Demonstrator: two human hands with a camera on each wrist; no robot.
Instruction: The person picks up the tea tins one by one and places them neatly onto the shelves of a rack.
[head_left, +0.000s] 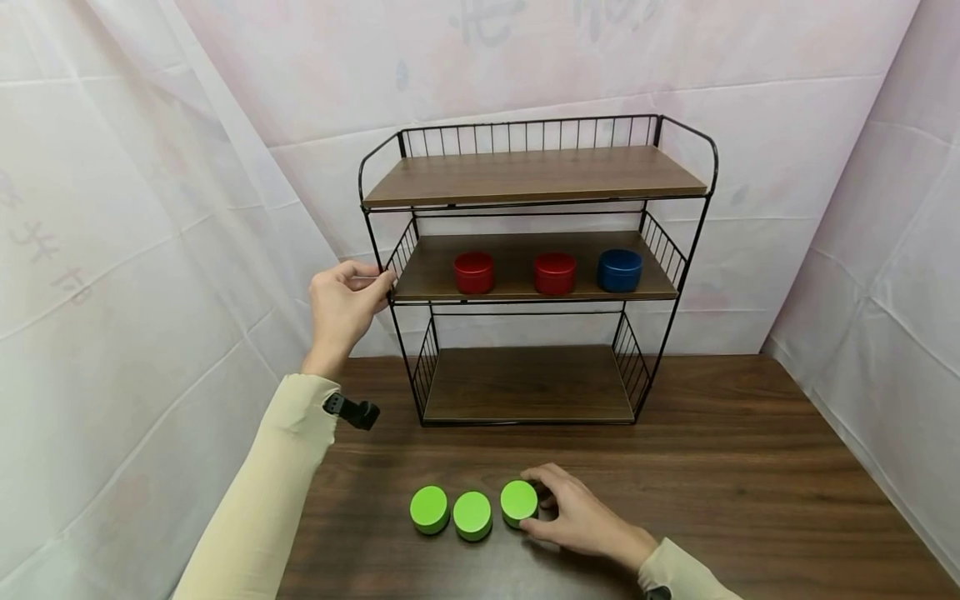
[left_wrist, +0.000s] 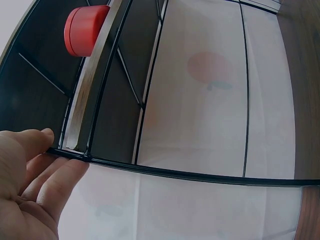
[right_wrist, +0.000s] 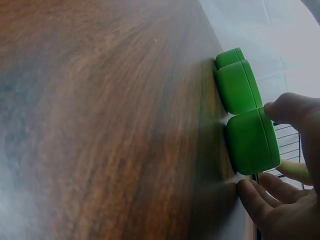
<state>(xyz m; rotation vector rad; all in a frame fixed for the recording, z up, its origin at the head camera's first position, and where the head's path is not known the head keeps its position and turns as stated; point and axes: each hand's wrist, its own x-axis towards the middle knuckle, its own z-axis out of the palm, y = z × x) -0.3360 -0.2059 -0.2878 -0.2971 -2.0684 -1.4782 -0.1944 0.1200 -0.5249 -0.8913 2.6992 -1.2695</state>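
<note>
My left hand (head_left: 341,308) pinches the black wire post at the left side of a three-tier shelf rack (head_left: 532,300), level with its middle board. In the left wrist view the thumb and fingers (left_wrist: 62,182) lie on either side of that post. Down on the table, my right hand (head_left: 577,512) has its thumb and fingers curled round the rightmost green round tin (head_left: 519,502). The right wrist view shows the thumb at one edge of this tin (right_wrist: 252,142) and the fingertips at its opposite side. Two more green tins, a middle one (head_left: 472,514) and a left one (head_left: 430,508), stand to its left.
Two red round tins, one left (head_left: 474,273) and one central (head_left: 555,273), and a blue tin (head_left: 619,271) stand on the middle board. The rack stands at the back of the brown wooden table (head_left: 720,467). White printed cloth (head_left: 787,208) hangs behind and at both sides.
</note>
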